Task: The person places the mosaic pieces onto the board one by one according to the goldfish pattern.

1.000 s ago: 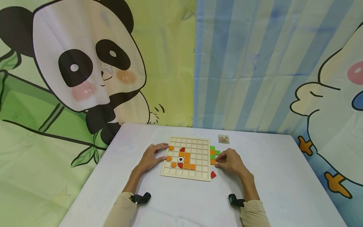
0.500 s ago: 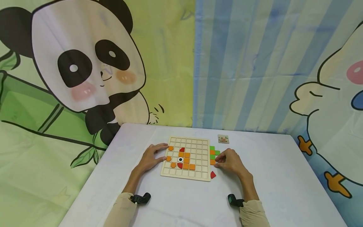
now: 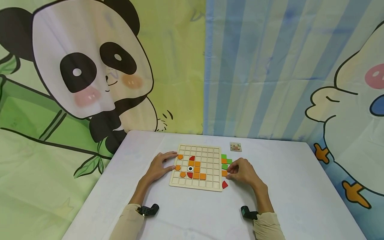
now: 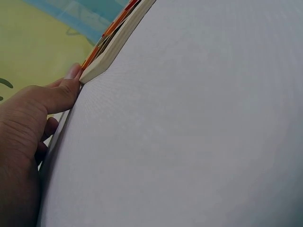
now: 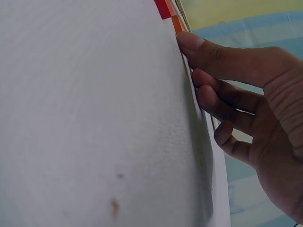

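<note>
The bench (image 3: 294,186) lies bare at 3 o'clock of the right hand (image 3: 244,171) and across the whole near strip at 6 o'clock, so either hand could pass there. At 9 o'clock of that hand the loose tiles (image 3: 225,165) and the wooden grid board (image 3: 196,183) stand close. A small card (image 3: 235,146) sits at 12 o'clock. The left hand (image 3: 159,166) touches the board's left edge; bare bench lies at its 9 o'clock.

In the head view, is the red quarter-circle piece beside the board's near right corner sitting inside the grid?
No. The red quarter-circle piece lies on the white table, just outside the wooden board.
</note>
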Available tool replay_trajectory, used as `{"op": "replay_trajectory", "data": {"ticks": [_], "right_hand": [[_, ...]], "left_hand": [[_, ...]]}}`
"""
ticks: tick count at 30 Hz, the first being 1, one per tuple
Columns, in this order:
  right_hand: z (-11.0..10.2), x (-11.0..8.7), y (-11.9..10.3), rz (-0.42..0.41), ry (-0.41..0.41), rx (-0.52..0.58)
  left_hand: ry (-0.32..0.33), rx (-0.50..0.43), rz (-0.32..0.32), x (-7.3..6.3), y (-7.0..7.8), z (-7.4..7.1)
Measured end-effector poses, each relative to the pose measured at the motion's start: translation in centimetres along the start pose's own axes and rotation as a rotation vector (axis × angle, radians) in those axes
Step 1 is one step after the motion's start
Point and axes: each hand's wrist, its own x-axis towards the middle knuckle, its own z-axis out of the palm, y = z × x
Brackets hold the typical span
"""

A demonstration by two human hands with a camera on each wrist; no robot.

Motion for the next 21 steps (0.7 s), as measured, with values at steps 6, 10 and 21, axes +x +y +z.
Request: {"op": "replay_trajectory", "data": {"ticks": [6, 10, 21], "right_hand": [[0.01, -0.01, -0.05, 0.018, -0.007, -0.003], [0.04, -0.09, -0.02, 0.011, -0.009, -0.008], [-0.12, -0.07, -0.01, -0.006, -0.031, -0.023]], "left_hand": [[0.004, -0.016, -0.01, -0.07, -0.02, -0.01], [0.006, -0.011, -0.01, -0.12, -0.03, 0.01], [0.024, 0.007, 0.02, -0.03, -0.11, 0.2]]}}
